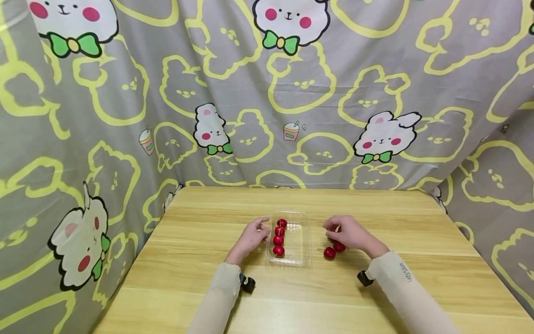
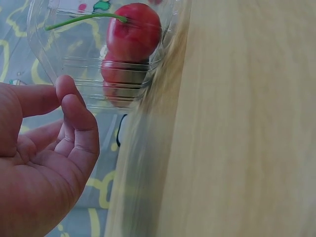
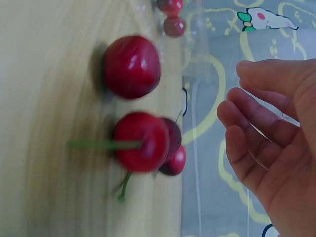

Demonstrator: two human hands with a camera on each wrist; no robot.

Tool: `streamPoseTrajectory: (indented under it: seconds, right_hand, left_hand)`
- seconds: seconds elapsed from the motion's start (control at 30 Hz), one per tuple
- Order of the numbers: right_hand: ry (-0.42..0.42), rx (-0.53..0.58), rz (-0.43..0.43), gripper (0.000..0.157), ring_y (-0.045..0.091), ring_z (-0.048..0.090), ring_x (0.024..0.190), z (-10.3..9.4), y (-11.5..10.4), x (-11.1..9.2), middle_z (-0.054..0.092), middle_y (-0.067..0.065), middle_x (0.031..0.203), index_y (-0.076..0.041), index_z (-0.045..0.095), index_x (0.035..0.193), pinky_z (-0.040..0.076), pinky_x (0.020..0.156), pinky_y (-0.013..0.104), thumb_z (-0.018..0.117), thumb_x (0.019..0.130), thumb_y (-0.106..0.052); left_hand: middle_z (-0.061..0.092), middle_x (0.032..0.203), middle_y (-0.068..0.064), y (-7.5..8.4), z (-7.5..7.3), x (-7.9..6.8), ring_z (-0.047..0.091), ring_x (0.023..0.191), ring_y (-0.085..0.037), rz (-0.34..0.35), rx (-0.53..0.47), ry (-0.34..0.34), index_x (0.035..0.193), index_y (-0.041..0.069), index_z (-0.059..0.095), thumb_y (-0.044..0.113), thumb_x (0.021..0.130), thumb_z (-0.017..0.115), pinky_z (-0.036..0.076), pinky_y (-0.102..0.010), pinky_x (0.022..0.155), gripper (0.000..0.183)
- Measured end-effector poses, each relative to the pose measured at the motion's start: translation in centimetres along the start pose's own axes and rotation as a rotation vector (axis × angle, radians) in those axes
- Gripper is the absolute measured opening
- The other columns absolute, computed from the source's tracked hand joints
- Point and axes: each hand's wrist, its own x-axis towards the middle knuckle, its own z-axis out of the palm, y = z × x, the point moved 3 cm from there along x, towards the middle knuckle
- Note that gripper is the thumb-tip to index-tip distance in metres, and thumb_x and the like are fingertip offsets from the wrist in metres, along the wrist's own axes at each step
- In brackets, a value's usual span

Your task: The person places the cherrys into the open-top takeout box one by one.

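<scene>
A clear plastic box (image 1: 298, 260) lies on the table between the hands. Several red cherries (image 1: 278, 240) line up along its left side; one (image 2: 134, 32) shows a green stem in the left wrist view. My left hand (image 1: 252, 236) is beside the box's left wall, fingers loosely bent, fingertips (image 2: 74, 101) right at the plastic and nothing inside the grasp. Over the loose cherries on the right hovers my right hand (image 1: 349, 232), its fingers relaxed and holding nothing. Those loose cherries (image 3: 140, 142) sit close together, partly hidden under the hand in the head view.
The wooden table (image 1: 208, 213) carries the box and cherries. Behind and at both sides hangs a grey curtain (image 1: 250, 93) with cartoon prints, meeting the table's back edge. A black wrist camera (image 1: 248, 283) is strapped at the left sleeve, another (image 1: 365, 278) at the right.
</scene>
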Motion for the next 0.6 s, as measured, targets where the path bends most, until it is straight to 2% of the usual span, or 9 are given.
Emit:
streamPoseTrajectory:
  seconds: [0.2, 0.5, 0.6]
  right_hand:
    - [-0.012, -0.011, 0.001, 0.014, 0.010, 0.056, 0.075, -0.3, 1.4, -1.2, 0.063, -0.006, 0.085, -0.003, 0.070, 0.098, 0.049, 0.064, 0.027, 0.069, 0.084, -0.007]
    - [-0.020, 0.054, -0.011, 0.017, 0.012, 0.055, 0.077, -0.1, 3.0, -2.6, 0.064, 0.005, 0.092, -0.003, 0.070, 0.098, 0.048, 0.065, 0.025, 0.072, 0.081, -0.005]
    - [-0.037, 0.081, 0.015, 0.020, 0.014, 0.055, 0.079, 0.0, 3.4, -2.9, 0.063, 0.005, 0.095, -0.004, 0.070, 0.101, 0.048, 0.066, 0.026, 0.073, 0.081, -0.008]
  left_hand:
    - [0.056, 0.088, -0.010, 0.1, 0.0, -0.2, 0.059, 0.066, -0.015, -0.003, -0.004, -0.002, 0.138, 0.001, 0.044, 0.005, 0.094, 0.055, 0.054, -0.032, 0.065, 0.046]
    - [0.055, 0.088, -0.011, 0.4, 0.0, -0.4, 0.059, 0.065, -0.015, 0.007, -0.009, -0.006, 0.138, 0.000, 0.044, 0.005, 0.094, 0.055, 0.054, -0.033, 0.065, 0.046]
    - [0.055, 0.088, -0.010, 0.2, 0.0, -0.2, 0.058, 0.065, -0.015, 0.004, -0.006, -0.005, 0.138, 0.000, 0.044, 0.006, 0.094, 0.055, 0.053, -0.033, 0.065, 0.046]
